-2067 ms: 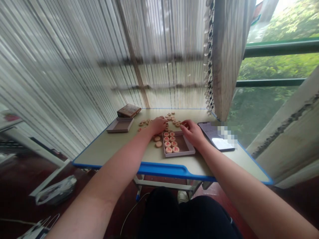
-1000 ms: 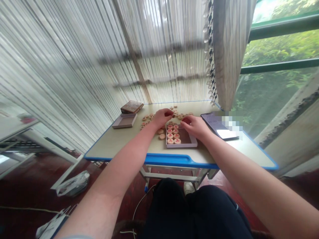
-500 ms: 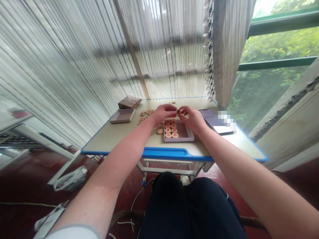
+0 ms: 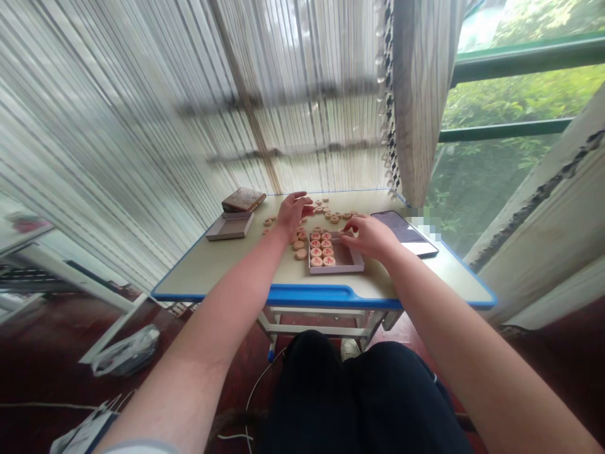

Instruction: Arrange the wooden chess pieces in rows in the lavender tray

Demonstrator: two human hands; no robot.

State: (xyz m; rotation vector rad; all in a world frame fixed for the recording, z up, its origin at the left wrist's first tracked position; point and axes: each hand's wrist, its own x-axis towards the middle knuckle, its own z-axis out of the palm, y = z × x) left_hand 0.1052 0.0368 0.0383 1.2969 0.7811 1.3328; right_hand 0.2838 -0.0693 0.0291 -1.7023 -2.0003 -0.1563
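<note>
A shallow grey tray [image 4: 352, 263] sits near the front of the table [image 4: 222, 268], with several round wooden chess pieces [image 4: 321, 249] with red marks lined up in its left half. My right hand [image 4: 369, 234] hovers over the tray's far right corner, fingers curled as if pinching; what it holds is hidden. My left hand [image 4: 292, 211] reaches farther back, fingers stretched out over the loose wooden pieces [image 4: 331, 215] scattered on the tabletop. A few more pieces [image 4: 299, 248] lie just left of the tray.
A second grey tray [image 4: 230, 226] and a brown box [image 4: 243, 199] sit at the table's far left. A phone [image 4: 404, 232] lies to the right of the tray. Curtains hang behind; a window is at right. A bag [image 4: 125, 353] lies on the floor.
Half a second ago both hands met above the tray, holding a piece between them. Now they have parted: the left reached back to the loose pieces, the right lowered to the tray.
</note>
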